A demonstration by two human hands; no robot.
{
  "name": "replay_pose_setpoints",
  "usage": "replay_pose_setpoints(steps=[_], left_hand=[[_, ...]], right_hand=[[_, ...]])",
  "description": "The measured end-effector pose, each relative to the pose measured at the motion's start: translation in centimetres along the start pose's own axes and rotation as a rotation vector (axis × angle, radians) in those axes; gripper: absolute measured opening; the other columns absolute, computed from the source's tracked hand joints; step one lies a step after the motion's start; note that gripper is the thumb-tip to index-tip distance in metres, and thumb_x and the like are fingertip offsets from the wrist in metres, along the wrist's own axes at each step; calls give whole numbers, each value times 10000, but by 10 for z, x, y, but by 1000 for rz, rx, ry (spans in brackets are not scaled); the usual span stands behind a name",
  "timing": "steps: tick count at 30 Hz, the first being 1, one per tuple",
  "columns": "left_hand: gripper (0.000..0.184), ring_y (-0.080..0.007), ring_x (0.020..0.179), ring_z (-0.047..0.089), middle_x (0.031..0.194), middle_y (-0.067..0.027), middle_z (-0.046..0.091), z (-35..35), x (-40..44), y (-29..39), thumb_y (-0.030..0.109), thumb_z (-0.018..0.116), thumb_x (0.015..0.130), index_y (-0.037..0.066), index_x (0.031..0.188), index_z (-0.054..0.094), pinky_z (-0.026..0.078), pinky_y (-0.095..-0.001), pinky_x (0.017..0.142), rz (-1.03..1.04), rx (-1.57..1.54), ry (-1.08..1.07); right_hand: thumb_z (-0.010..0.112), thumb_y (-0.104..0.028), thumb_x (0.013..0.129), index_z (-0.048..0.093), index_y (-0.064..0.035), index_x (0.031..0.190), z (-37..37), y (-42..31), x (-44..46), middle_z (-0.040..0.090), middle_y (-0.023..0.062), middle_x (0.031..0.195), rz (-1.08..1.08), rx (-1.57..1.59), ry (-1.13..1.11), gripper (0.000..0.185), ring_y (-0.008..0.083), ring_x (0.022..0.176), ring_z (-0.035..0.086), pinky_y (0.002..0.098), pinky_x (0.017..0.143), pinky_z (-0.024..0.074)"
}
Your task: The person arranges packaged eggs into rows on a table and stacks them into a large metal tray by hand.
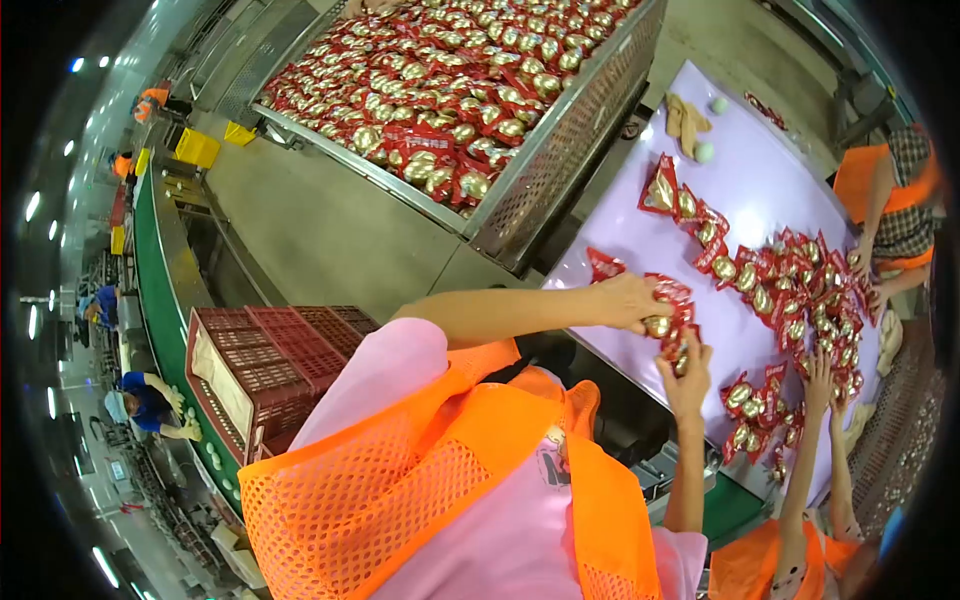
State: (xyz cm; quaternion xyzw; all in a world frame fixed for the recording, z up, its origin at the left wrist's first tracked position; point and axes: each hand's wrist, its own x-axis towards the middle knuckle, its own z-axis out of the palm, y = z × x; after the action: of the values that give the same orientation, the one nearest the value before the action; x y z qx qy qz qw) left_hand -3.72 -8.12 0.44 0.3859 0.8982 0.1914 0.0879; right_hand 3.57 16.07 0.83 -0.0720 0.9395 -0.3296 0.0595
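My left hand (627, 302) reaches across the lilac table (620, 215), its fingers curled at the edge of a red packet with gold egg shapes (668, 292). Just nearer to me, my right hand (686, 376) has its thumb and fingers closed around the lower end of red-and-gold packets at the same spot. Whether one packet or two lie between the hands I cannot tell. Another red packet (604, 265) lies beyond my left wrist. A line of similar packets (705, 225) runs to a larger pile (800, 285) on the right.
A large metal bin (560, 160) full of red-and-gold packets stands beyond the table. Co-workers' hands (818, 385) touch the pile from the right. Gloves (686, 122) lie at the table's far end. Dark red crates (290, 350) stand on my left, beside a green conveyor (150, 265).
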Motion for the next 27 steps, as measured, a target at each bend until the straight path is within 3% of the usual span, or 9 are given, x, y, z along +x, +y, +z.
replay_pose_setpoints(steps=[4,7,10,14,16,18,21,27], left_hand=[[516,-389,713,680,1012,-270,593,-129,-7,-11,405,690,832,241,1293,525,553,-472,595,-23,90,90],[559,-387,804,682,1055,-244,605,-226,-61,-37,415,690,829,272,1341,517,555,-472,676,-120,91,97],[605,-396,892,672,1088,-214,612,-294,-141,-82,428,696,826,294,1384,504,539,-473,765,-175,129,149],[610,-391,868,652,1079,-178,595,-340,-235,-158,448,701,838,291,1393,503,515,-483,740,-350,195,76],[616,-373,850,647,1061,-169,587,-337,-268,-207,458,694,849,298,1409,492,512,-473,714,-324,262,53],[634,-372,850,648,1074,-174,586,-327,-281,-243,472,692,849,307,1423,479,516,-473,714,-338,183,-46],[646,-382,845,644,1091,-190,585,-281,-286,-301,483,691,852,290,1426,466,525,-479,734,-238,143,-83],[684,-417,879,644,1182,-258,555,-250,-272,-326,523,649,875,238,1454,424,539,-478,765,-17,42,-282]], right_hand=[[852,-307,726,511,-192,1408,-56,-85,55,528,142,1100,-196,-75,131,770,358,917,608,451,774,519],[838,-349,743,521,-190,1396,-59,-175,101,537,149,1100,-399,-114,183,743,340,922,612,440,759,521],[832,-393,741,544,-210,1363,-33,-276,139,548,155,1095,-440,-132,116,709,329,922,630,431,752,535],[823,-428,745,558,-222,1315,42,-375,188,538,174,1059,-571,-121,75,661,358,892,645,461,734,544],[813,-450,751,542,-228,1322,77,-405,207,529,204,1064,-543,-161,-45,669,386,889,641,470,747,548],[778,-490,778,522,-230,1341,110,-419,222,499,243,1127,-439,-212,-203,670,413,978,627,479,796,549],[758,-507,794,526,-238,1356,156,-405,230,491,205,1065,-379,-272,-226,664,408,928,624,503,782,528],[683,-676,765,494,-213,1430,159,-383,213,503,190,1167,-305,-271,-439,833,384,1056,567,506,879,477]])
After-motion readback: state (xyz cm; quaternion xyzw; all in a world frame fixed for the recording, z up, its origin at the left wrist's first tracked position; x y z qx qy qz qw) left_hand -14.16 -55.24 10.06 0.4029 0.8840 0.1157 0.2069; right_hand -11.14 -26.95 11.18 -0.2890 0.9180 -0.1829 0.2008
